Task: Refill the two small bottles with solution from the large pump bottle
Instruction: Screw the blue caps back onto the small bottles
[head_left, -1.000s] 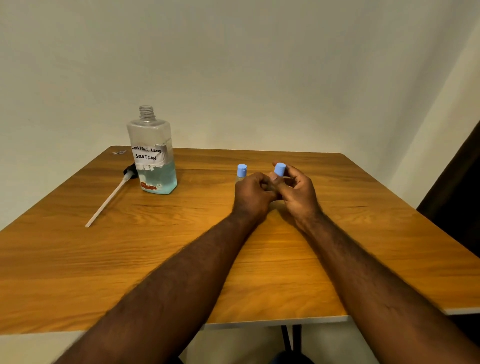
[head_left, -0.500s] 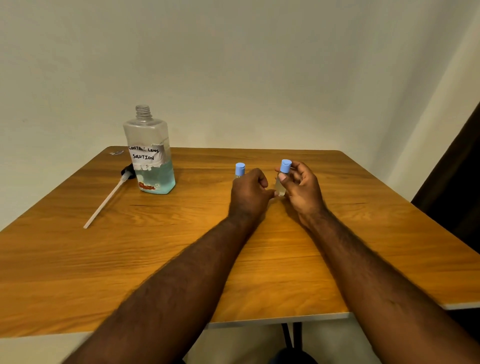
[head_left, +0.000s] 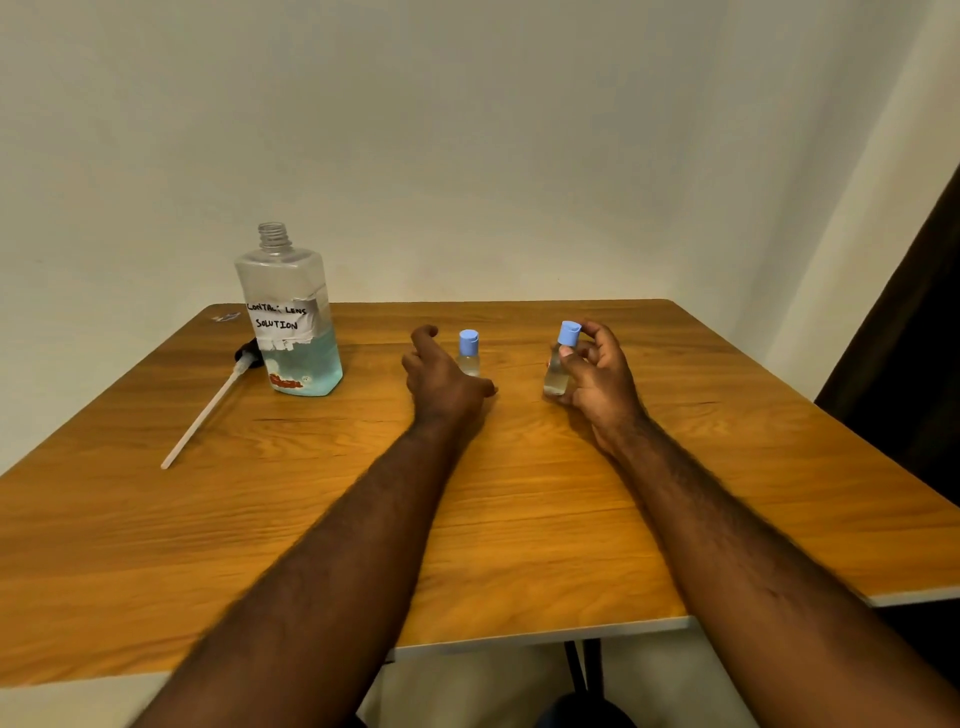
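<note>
The right hand (head_left: 597, 374) is gripping a small clear blue-capped bottle (head_left: 560, 364) just above the wooden table (head_left: 519, 493). The left hand (head_left: 441, 374) is hovering, fingers spread and empty, beside the second small blue-capped bottle (head_left: 468, 353). The large clear uncapped bottle of blue solution (head_left: 291, 317) is standing at the far left.

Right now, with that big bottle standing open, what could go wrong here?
The large bottle has no cap, so the left hand reaching nearby could knock it and spill solution. The pump lies on the bare table, so its tube may pick up dirt. The right hand holds one small bottle loosely.

two small bottles (head_left: 468, 353) (head_left: 560, 364); one large bottle (head_left: 291, 317); one pump (head_left: 208, 410)
</note>
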